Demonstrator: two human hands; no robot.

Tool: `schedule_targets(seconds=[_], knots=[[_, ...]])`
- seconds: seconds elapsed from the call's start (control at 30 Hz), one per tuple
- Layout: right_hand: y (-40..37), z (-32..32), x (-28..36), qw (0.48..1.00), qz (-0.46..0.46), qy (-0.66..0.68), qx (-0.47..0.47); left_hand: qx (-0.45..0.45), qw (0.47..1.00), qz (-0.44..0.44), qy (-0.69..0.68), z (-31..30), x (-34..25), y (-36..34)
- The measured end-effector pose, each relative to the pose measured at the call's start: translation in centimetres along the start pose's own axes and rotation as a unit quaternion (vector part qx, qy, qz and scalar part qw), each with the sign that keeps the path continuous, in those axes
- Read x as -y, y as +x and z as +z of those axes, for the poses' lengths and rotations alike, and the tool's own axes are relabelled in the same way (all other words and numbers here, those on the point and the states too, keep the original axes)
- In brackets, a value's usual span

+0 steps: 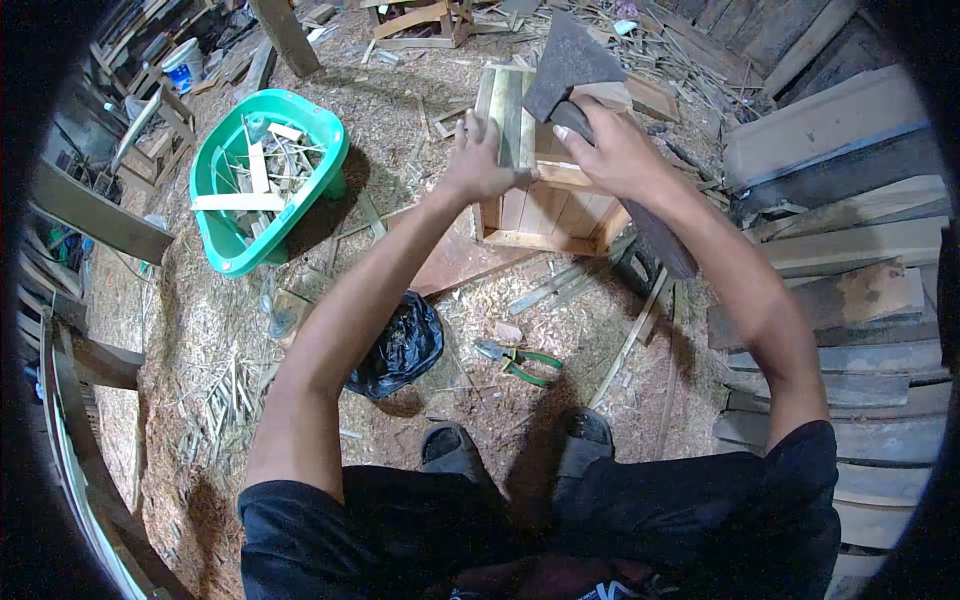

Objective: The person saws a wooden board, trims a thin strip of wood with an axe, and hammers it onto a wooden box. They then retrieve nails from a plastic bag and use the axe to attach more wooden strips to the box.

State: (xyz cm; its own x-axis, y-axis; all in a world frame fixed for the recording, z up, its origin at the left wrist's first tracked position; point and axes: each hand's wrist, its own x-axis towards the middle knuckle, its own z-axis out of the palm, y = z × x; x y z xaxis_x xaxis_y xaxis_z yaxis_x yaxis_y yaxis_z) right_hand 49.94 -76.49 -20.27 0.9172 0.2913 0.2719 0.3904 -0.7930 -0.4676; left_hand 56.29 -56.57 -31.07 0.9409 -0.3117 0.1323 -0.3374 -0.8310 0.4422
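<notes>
My right hand [612, 145] is closed round an axe [572, 65] close to its broad dark metal head. The wooden handle [655, 240] runs back under my forearm. In front of me stands an open wooden crate [545, 215], with slats forming its inside. My left hand [482, 165] lies over the pale boards [512, 100] at the crate's upper left, fingers spread and thumb stretched towards the axe. What lies directly beneath that palm is hidden. The axe head is raised above the crate's far right corner.
A green tub [335, 125] of wood scraps stands at left. Near my feet lie pliers [518, 362] with green handles and a black plastic bag [412, 345]. Stacked boards [840, 240] line the right side. Shavings and offcuts litter the floor.
</notes>
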Motion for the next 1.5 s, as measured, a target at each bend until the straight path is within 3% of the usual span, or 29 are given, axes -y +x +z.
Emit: schedule_targets(seconds=[0.07,0.1,0.23,0.33,0.43,0.53,0.63,0.73,0.83,0.97,1.07,1.17,1.37,1.5], knots=[[-0.4,0.6,-2.1,0.998,-0.011,-0.054,-0.027,-0.023,0.992,0.049,0.113,-0.4,-0.9,-2.0],[-0.7,0.6,-2.2,0.996,-0.017,-0.081,-0.037,-0.092,0.976,0.121,0.154,0.2,-0.5,-2.8],[-1.9,-1.5,-1.8,0.983,0.133,-0.089,0.088,-0.081,0.977,0.123,0.157,0.9,0.0,-2.7],[-2.5,-0.8,-2.9,0.988,0.097,-0.065,0.1,-0.088,0.983,0.123,0.106,1.0,0.1,-2.9],[-3.6,0.3,-2.9,0.999,0.039,0.025,0.011,-0.154,0.979,0.123,-0.051,1.7,-0.3,-3.0],[-3.2,0.3,-2.3,0.998,0.002,0.069,0.01,-0.158,0.961,0.127,-0.189,1.8,-0.2,-3.0],[-3.2,0.3,-0.5,0.981,0.035,0.184,-0.039,-0.181,0.959,0.187,-0.114,1.9,0.3,-3.0],[-2.6,-0.3,-0.4,0.982,0.067,0.178,-0.013,-0.171,0.967,0.182,-0.046,1.8,0.0,-3.4],[-2.6,1.0,-1.8,0.998,0.03,0.049,0.001,-0.167,0.959,0.226,0.027,1.0,0.4,-3.6],[-2.6,1.6,-1.4,0.993,0.074,0.06,0.073,-0.161,0.954,0.252,0.016,0.9,1.0,-3.6],[-2.2,2.2,-1.8,0.999,-0.036,0.014,-0.036,-0.148,0.955,0.255,0.007,1.0,1.3,-3.5],[-2.0,-0.1,1.7,1.0,0.007,0.01,0.01,-0.146,0.955,0.258,0.019,0.9,1.3,-3.4],[-2.3,1.6,-0.8,0.994,-0.012,-0.074,0.073,-0.141,0.956,0.257,0.034,0.9,1.4,-3.2],[-1.5,-0.1,1.1,0.999,0.015,-0.045,0.015,-0.151,0.954,0.259,0.024,1.1,1.4,-3.3]])
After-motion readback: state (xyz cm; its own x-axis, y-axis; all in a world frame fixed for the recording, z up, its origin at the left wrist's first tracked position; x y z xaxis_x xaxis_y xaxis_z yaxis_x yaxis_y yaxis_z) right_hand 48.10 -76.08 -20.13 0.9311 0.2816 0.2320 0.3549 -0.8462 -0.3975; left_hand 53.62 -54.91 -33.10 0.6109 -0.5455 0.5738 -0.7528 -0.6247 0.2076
